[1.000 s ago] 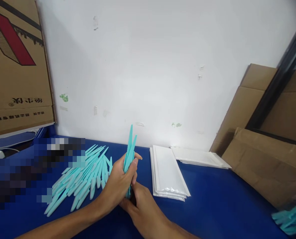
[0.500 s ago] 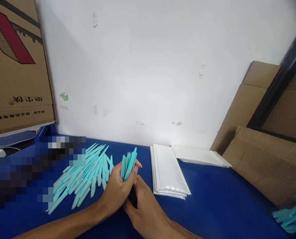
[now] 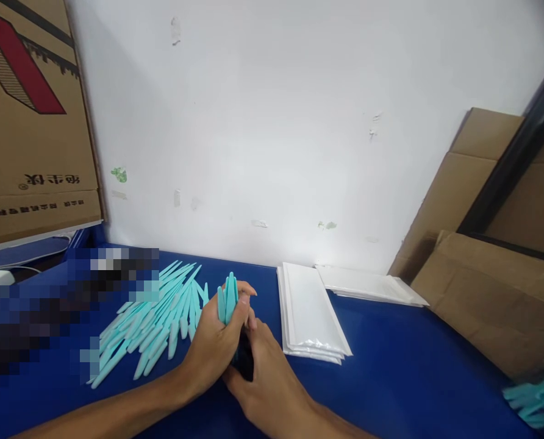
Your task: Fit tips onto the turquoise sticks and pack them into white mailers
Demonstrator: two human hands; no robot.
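Left hand (image 3: 214, 341): fingers curled snugly around a bundle of slim turquoise plastic sticks (image 3: 229, 299), left of the stack of flat white rectangular packets (image 3: 311, 311).
Right hand (image 3: 274, 378): touching the left hand, fingers bent (grip hidden; I cannot tell what they hold).
Loose turquoise pile (image 3: 158, 323): farther left of the stack, fanned out.
Blue surface (image 3: 391, 360): beneath the stack.
Brown folded cardboard (image 3: 468, 299): right of the stack.

Your left hand (image 3: 214, 344) grips a bundle of slim, light-turquoise sticks (image 3: 227, 302). The sticks stand close together, near upright; their narrow tips project above your grip at uneven heights. Your hands conceal the lower ends.
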